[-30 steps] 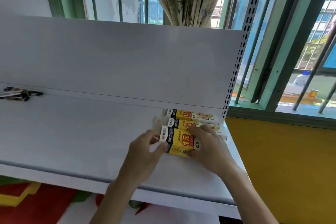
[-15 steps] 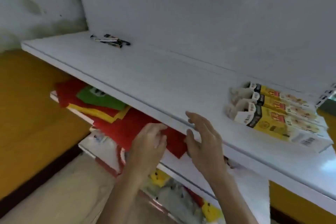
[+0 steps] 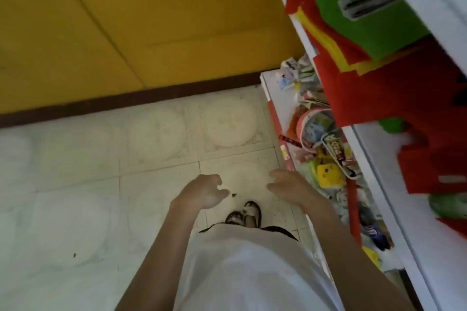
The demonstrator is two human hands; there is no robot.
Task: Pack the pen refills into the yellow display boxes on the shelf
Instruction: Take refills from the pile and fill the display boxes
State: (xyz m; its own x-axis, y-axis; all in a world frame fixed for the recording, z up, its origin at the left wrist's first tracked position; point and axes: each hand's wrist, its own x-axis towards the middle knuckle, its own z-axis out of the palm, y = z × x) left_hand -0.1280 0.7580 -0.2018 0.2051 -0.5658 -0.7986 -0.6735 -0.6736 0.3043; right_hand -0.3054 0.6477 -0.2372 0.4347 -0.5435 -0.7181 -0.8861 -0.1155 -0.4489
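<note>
The view points down at the floor, so the yellow display boxes and the pen refills are out of sight. My left hand hangs over the tiles with its fingers loosely curled and nothing in it. My right hand hangs beside it, just left of the lower shelves, fingers also loosely bent and holding nothing. Only the underside edge of the white top shelf shows at the upper right.
Red, yellow and green paper sheets lie on a middle shelf at the right. Below them a lower shelf holds several small toys and packets. Pale floor tiles spread to the left, bounded by a yellow wall. My sandalled feet stand below the hands.
The view has swung from the top shelf down to the floor. Both hands left the yellow box and dropped away from the shelf edge, holding nothing.
</note>
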